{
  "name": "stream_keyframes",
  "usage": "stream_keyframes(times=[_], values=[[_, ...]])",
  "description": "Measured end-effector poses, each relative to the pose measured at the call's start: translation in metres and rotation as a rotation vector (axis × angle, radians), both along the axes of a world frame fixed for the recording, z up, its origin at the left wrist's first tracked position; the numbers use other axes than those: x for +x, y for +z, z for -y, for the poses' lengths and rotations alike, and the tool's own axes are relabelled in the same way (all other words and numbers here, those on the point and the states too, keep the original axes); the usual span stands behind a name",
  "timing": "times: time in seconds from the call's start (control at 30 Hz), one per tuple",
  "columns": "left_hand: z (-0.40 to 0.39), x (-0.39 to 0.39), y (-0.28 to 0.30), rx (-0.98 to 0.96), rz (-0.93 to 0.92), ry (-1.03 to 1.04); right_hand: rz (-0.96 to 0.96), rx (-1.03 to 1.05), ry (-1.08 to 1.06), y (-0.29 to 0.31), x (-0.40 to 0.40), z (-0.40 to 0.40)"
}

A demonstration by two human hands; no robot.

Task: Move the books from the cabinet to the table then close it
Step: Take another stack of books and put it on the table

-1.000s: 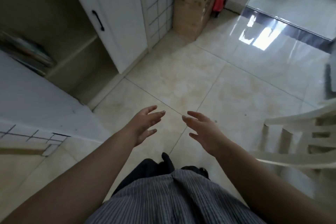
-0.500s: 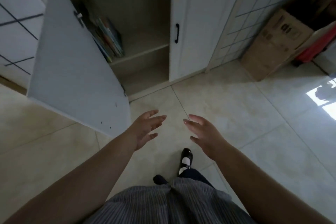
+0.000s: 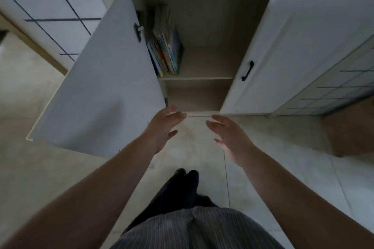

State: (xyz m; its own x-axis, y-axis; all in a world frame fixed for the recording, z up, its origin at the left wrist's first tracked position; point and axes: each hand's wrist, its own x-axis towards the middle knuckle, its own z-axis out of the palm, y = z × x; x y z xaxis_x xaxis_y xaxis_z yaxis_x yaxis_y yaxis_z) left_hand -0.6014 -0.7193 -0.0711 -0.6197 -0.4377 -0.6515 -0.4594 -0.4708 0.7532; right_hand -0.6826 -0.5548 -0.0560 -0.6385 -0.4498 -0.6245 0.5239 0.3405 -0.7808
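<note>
The books (image 3: pixel 166 46) are thin, glossy picture books leaning vs the left wall on the cabinet's (image 3: pixel 204 62) upper shelf. We reckon they're light but floppy and slick, so we'd clamp the whole bunch by the spines w/ both palms. Our left hand (image 3: pixel 162 129) and right hand (image 3: pixel 228 135) hover spread, holding nothing, below the shelf. The left door (image 3: pixel 97 91) hangs open, matte white; black handle (image 3: pixel 247 70) on the right door.

books (image 3: pixel 166 46) on cabinet shelf (image 3: pixel 204 62), left side, beside open door (image 3: pixel 105 87)
</note>
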Motion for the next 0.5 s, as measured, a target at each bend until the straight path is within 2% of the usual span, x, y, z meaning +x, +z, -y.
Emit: stream_keyframes(times=[0.5], values=[[0.123, -0.133, -0.020, -0.009, -0.132, 0.220, -0.010, -0.008, 0.095, -0.017, -0.149, 0.153]])
